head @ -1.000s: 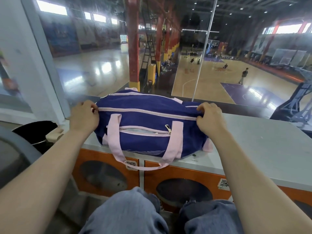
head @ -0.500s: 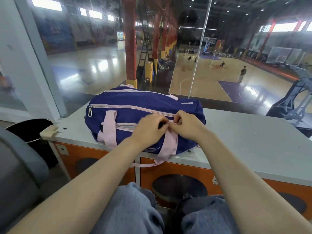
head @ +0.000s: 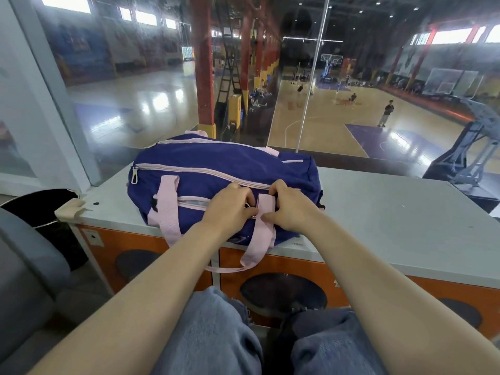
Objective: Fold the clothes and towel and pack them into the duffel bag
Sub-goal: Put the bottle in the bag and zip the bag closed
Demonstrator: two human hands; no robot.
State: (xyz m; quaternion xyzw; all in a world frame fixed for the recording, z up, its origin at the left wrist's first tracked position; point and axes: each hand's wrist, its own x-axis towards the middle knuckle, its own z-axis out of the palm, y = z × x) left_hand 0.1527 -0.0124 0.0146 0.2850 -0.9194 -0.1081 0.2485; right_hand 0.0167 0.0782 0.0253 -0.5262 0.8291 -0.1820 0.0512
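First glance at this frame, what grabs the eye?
A navy duffel bag with pink straps sits on the grey counter, dead centre. The left hand and right hand meet at its front pocket zip, beside a pink strap. Behind the glass, a basketball court spreads out below.

- A grey countertop (head: 378, 226) is sitting on orange cabinets (head: 297, 269).
- Glass panes (head: 135, 90) are overlooking a glossy basketball court (head: 324, 123).
- Red pillars (head: 204, 63) are standing between courts.
- High windows (head: 446, 36) are glowing.
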